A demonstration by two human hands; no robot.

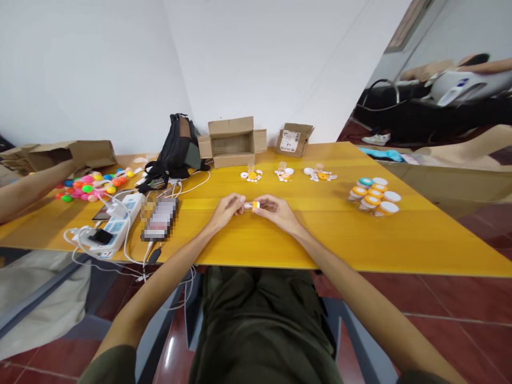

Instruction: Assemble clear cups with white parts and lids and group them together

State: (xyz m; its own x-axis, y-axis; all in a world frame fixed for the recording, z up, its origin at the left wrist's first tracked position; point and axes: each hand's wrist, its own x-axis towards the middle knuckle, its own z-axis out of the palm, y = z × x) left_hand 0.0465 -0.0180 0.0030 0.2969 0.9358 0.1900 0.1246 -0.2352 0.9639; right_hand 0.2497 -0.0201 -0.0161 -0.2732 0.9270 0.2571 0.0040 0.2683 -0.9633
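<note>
My left hand point(227, 209) and my right hand point(275, 209) meet over the middle of the yellow table point(320, 234). Between their pinched fingertips they hold a small white and orange piece point(252, 205), too small to name more closely. Both hands rest on or just above the tabletop. Beyond them lie three small heaps of white and orange parts point(251, 175), point(284, 172), point(320, 174), each with a little clear cup.
Small jars with orange, teal and white lids point(374, 196) cluster at the right. An open cardboard box point(232, 142), a smaller box point(294, 140) and a black bag point(176, 152) stand at the back. Power strips with cables point(116, 224), a phone point(160, 218) and coloured balls point(90, 185) lie left, beside another person's arm point(28, 189).
</note>
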